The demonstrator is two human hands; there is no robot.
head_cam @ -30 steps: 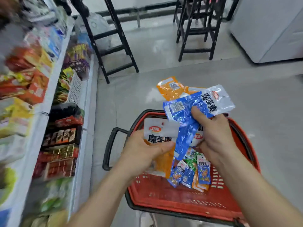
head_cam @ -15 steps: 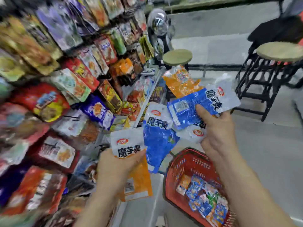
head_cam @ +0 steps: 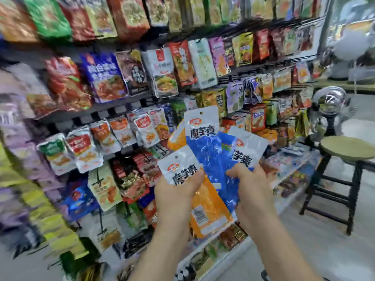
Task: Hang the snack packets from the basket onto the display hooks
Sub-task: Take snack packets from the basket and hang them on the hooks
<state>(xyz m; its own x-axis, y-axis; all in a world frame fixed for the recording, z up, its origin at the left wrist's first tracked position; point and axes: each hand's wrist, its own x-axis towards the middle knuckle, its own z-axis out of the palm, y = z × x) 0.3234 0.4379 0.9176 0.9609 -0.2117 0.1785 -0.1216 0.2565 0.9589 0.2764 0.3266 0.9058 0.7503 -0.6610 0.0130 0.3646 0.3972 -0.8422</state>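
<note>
Here both hands are raised in front of a snack rack [head_cam: 105, 107], close side by side but not touching, each clamped on packets. The left hand [head_cam: 174, 197] grips an orange packet [head_cam: 209, 209] with a white top. Its thumb lies across the white part beside the black lettering and its fingers curl behind. The orange body hangs down and to the right past the wrist, with a barcode label showing near its lower end. The right hand [head_cam: 253, 191] pinches a fan of packets near their lower ends, thumb in front and fingers behind. Foremost in that fan is a blue packet [head_cam: 205, 147] standing nearly upright, and its white top, with a small punched hole, reaches highest of all. Just to its right a second blue packet [head_cam: 246, 148] tilts to the right, also white at the top with black lettering. Behind the upright one, on its left, the edge of another orange packet [head_cam: 177, 136] peeks out. How many packets the right hand holds in all I cannot tell. Between the hands the orange packet and the blue packet overlap. Behind them the rack is full of hanging packets [head_cam: 101, 142] in rows, much of it blurred, most so on the left. To the right a round-seated stool [head_cam: 345, 149] with dark legs stands on a grey floor [head_cam: 324, 250]
</note>
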